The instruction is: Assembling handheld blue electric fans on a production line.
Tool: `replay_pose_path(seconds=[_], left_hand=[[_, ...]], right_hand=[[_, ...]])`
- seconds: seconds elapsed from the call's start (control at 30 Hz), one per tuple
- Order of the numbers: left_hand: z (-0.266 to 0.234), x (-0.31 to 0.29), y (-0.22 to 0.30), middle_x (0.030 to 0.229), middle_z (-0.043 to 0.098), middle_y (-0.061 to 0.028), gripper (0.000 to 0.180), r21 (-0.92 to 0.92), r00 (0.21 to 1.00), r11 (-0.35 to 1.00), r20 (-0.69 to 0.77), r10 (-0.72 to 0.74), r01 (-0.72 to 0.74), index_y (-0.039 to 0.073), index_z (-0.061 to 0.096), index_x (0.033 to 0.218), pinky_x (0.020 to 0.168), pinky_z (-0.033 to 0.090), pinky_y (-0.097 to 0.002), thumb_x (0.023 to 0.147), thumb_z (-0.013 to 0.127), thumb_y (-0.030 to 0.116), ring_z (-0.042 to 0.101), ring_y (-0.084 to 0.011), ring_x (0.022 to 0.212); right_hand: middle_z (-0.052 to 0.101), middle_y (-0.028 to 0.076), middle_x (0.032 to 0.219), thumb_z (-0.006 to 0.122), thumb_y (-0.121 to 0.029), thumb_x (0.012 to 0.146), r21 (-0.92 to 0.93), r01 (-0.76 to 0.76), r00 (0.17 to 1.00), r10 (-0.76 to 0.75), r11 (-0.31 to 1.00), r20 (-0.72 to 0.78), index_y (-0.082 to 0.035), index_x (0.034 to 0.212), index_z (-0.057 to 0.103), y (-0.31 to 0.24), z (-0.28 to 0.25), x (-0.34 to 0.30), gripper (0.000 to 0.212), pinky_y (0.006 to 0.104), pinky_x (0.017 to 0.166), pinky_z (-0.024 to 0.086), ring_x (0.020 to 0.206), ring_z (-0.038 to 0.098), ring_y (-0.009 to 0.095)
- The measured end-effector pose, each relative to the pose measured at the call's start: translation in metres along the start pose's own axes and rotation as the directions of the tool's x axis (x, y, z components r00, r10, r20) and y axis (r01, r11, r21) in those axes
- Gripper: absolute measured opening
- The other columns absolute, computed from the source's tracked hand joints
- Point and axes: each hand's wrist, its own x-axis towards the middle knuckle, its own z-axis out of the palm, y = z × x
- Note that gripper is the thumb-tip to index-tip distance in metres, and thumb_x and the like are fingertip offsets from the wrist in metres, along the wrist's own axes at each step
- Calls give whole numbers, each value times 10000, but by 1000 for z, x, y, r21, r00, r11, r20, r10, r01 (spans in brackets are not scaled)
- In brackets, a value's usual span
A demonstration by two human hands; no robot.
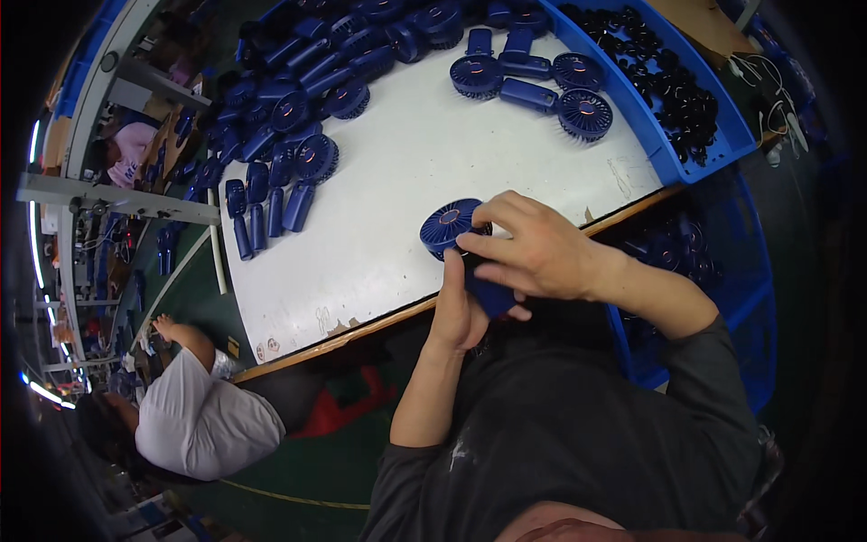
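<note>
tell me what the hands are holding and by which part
A blue handheld fan: the left hand grips its handle; the right hand's fingers are at its round head.

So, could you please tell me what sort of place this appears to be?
Probably a factory assembly workshop: many matching navy handheld fans lie on a white-topped workbench, a blue plastic bin holds many small black parts, and another person in a white shirt is nearby.

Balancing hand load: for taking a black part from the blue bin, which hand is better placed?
Likely the right hand: it is nearer the blue bin, which lies to the person's right, while the left hand holds the blue fan.
</note>
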Motion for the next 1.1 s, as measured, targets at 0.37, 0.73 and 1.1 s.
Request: replay_pose_path(seconds=[0.37, 0.73, 1.1], left_hand=[[46, 23, 34, 1558, 174, -344, 1034, 868, 815, -320, 478, 327, -380, -128, 199, 1485, 1194, 198, -465, 818, 721, 464, 140, -473, 1474], [-164, 66, 205, 1240, 604, -258, 604, 663, 687, -520, 12, 726, 538, -79, 468, 1344, 981, 448, -491, 871, 673, 233, 564, -391, 1157], [-25, 21, 10, 950, 639, -67, 443, 401, 842, 839, -240, 483, -367, 17, 540, 1174, 771, 544, -351, 866, 753, 251, 643, -186, 839]], right_hand=[[600, 87, 1128, 716, -126, 849, 772, -445, 715, 699, 454, 1, 31, 1272, 501, -9, 51, -95, 500, 342, 903, 469, 978, 589, 175], [579, 253, 1253, 661, -131, 887, -3, -993, 91, 752, 117, -653, 110, 1299, 495, 98, 3, -412, 505, 390, 1082, 372, 1221, 537, 360], [591, 142, 1235, 666, -49, 883, 738, -521, 614, 789, 429, -25, 4, 1375, 467, -10, 44, -151, 533, 300, 894, 518, 1045, 623, 190]])
